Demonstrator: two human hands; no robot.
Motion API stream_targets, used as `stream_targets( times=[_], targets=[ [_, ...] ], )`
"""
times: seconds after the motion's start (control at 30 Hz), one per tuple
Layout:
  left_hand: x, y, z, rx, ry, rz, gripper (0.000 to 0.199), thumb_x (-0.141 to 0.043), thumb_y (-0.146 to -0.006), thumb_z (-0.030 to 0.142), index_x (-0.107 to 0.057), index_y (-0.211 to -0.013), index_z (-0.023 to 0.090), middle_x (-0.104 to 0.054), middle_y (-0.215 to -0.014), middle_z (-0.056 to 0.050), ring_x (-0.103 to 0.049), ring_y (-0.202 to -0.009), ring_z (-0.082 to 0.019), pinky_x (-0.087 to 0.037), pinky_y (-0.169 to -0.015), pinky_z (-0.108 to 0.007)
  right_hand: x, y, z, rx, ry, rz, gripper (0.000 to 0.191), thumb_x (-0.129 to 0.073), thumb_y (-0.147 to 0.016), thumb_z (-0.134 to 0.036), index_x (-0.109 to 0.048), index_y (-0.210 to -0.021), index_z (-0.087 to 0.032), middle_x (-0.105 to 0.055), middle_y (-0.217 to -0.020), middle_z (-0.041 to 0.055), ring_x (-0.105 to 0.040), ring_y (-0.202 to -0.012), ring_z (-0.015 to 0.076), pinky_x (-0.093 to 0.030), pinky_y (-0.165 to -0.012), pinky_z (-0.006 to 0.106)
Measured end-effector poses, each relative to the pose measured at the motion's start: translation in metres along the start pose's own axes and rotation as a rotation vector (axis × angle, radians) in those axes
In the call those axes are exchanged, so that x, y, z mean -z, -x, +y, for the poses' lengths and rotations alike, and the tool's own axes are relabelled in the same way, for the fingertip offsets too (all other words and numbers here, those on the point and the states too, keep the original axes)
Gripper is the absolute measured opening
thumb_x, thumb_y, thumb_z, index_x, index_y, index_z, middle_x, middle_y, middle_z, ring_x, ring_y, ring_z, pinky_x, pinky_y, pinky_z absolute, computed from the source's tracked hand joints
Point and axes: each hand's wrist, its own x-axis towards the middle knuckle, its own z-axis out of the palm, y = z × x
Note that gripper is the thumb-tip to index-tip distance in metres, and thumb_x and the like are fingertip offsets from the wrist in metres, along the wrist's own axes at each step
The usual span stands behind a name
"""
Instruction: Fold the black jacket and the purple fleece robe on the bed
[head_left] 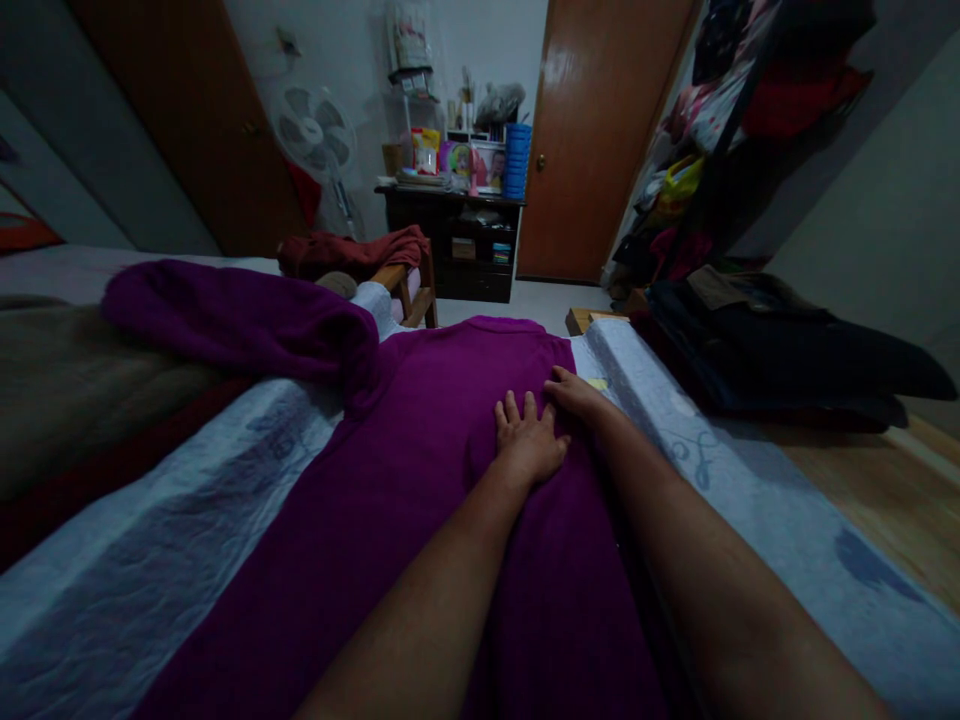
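A purple long-sleeved top (420, 450) lies spread on the bed, its neckline at the far end. One sleeve (247, 315) stretches out to the left, over a pile of clothes. The other sleeve (559, 560) appears folded down along the right side of the body. My left hand (531, 442) presses flat on the fabric near the right shoulder, fingers spread. Just beside it, my right hand (576, 393) rests on the right edge of the top, fingers slightly bent and holding nothing that I can see.
Brown and dark red clothes (82, 390) are heaped at the left. Folded dark trousers (787, 345) are stacked at the right on the patterned bed cover (720, 470). Beyond the bed are a wooden chair (420, 290), a standing fan (315, 130) and a dark cabinet (450, 235).
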Motion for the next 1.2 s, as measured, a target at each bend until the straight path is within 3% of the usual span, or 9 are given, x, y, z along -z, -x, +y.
stream_targets(
  times=[0.17,0.33,0.67,0.87,1.2],
  targets=[
    [0.002,0.0,0.0,-0.007,0.012,-0.007,0.066,-0.034,-0.089,0.05,-0.029,-0.149,0.023,-0.023,-0.158,-0.011,-0.01,-0.145,-0.041,-0.01,-0.113,-0.058,-0.007,0.025,-0.002,-0.051,-0.03,0.028,0.058,-0.038,-0.088,-0.025,-0.041,-0.143,-0.007,-0.047,-0.144,0.0151,-0.047,-0.13,0.0228,-0.039,-0.105,0.033],
    [0.002,0.001,0.0,0.006,-0.009,-0.004,0.069,-0.034,-0.088,0.047,-0.026,-0.15,0.017,-0.022,-0.158,-0.012,-0.009,-0.145,-0.039,-0.01,-0.114,-0.056,-0.021,0.04,0.002,-0.018,-0.064,0.188,0.057,-0.036,-0.087,-0.019,-0.041,-0.142,-0.009,-0.046,-0.146,0.0117,-0.042,-0.134,0.0178,-0.033,-0.111,0.032],
    [0.005,0.003,0.001,0.001,-0.021,-0.003,0.065,-0.037,-0.087,0.045,-0.032,-0.148,0.022,-0.025,-0.157,-0.011,-0.012,-0.144,-0.041,-0.012,-0.113,-0.057,-0.034,0.043,0.005,0.034,-0.056,0.332,0.05,-0.034,-0.087,-0.015,-0.049,-0.135,-0.009,-0.055,-0.136,0.0119,-0.05,-0.126,0.0172,-0.035,-0.108,0.028],
    [-0.003,0.003,-0.001,0.009,-0.037,0.065,0.061,-0.041,-0.087,0.046,-0.034,-0.146,0.032,-0.028,-0.157,-0.007,-0.014,-0.144,-0.038,-0.013,-0.114,-0.056,-0.036,0.043,0.006,0.057,-0.072,0.363,0.049,-0.034,-0.088,-0.014,-0.05,-0.134,-0.013,-0.056,-0.135,0.0091,-0.051,-0.124,0.0154,-0.036,-0.107,0.028],
    [-0.016,0.002,-0.003,0.006,-0.069,0.193,0.056,-0.04,-0.09,0.04,-0.039,-0.145,0.03,-0.033,-0.154,-0.006,-0.021,-0.143,-0.035,-0.015,-0.115,-0.053,-0.038,0.044,0.008,0.086,-0.09,0.385,0.044,-0.036,-0.088,-0.011,-0.057,-0.128,-0.01,-0.06,-0.13,0.0123,-0.053,-0.123,0.0168,-0.036,-0.107,0.028]
  ],
)
